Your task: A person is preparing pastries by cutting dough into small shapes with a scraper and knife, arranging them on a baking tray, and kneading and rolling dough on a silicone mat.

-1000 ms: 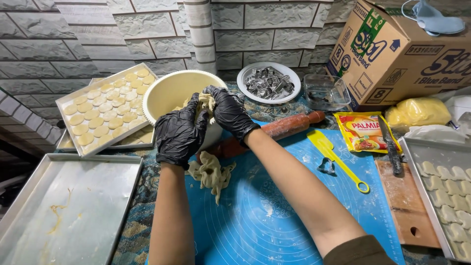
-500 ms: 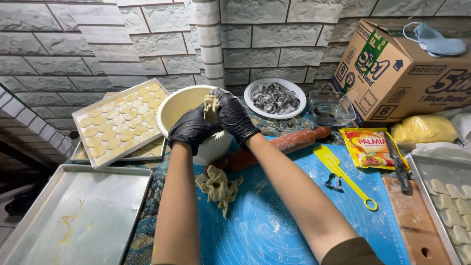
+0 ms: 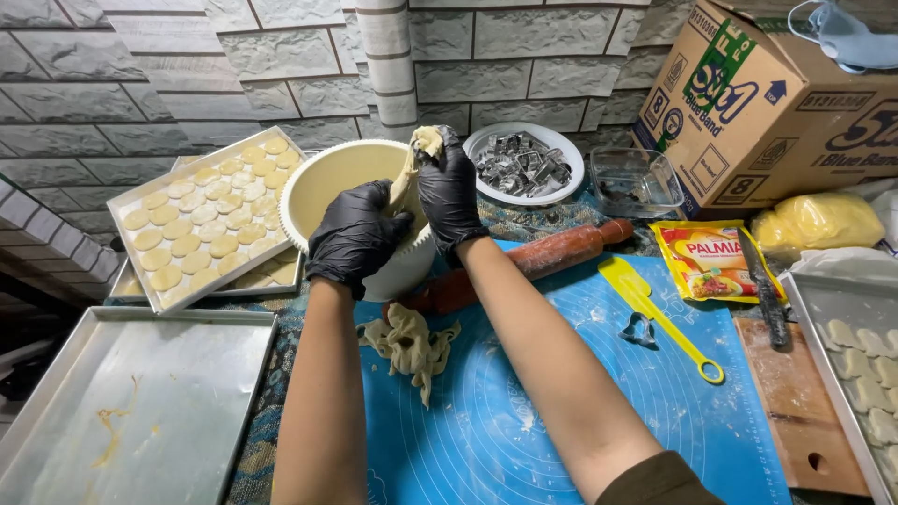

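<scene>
Both my hands wear black gloves and hold one strip of pale dough (image 3: pixel 409 178) over the cream bowl (image 3: pixel 323 182). My right hand (image 3: pixel 451 192) pinches the strip's upper end, raised above the bowl's rim. My left hand (image 3: pixel 355 234) grips its lower part, just in front of the bowl. A heap of dough scraps (image 3: pixel 409 344) lies on the blue mat (image 3: pixel 580 411) below my hands.
A tray of round dough cut-outs (image 3: pixel 201 220) leans left of the bowl, with a bare metal tray (image 3: pixel 131 402) in front. Behind the mat lie a wooden rolling pin (image 3: pixel 552 254), a white plate of metal cutters (image 3: pixel 524 164), a yellow scraper (image 3: pixel 655 313), a cardboard box (image 3: pixel 776 93) and another tray with cut-outs (image 3: pixel 856 365).
Both hands have lifted the dough strip higher over the bowl, the right hand rising most and stretching it. The scrap heap on the mat has stayed put.
</scene>
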